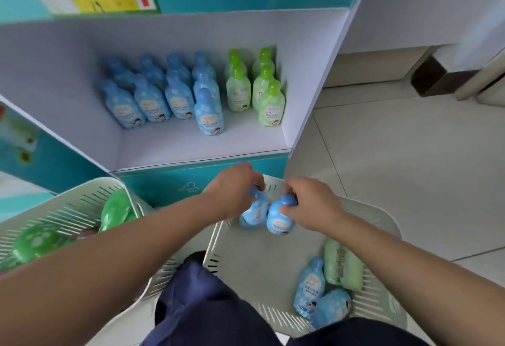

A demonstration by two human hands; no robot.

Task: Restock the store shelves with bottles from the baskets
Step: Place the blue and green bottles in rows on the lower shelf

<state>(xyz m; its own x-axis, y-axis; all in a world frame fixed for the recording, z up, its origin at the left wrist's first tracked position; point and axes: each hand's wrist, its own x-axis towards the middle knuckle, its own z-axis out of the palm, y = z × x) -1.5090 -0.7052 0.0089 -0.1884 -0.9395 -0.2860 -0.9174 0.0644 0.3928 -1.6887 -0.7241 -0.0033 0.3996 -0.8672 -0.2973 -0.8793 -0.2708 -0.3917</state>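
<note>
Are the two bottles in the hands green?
No, the left hand holds one blue bottle and the right hand holds another blue bottle.

The shelf is white with teal front bands. On its left side stand blue bottles flecked with white, and near its right edge pale green bottles with bright green caps. Both baskets are cream; the trousers are navy.

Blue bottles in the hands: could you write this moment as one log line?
left hand: grips left bottle | right hand: grips right bottle | where: at right basket | shelf: partly stocked
</note>
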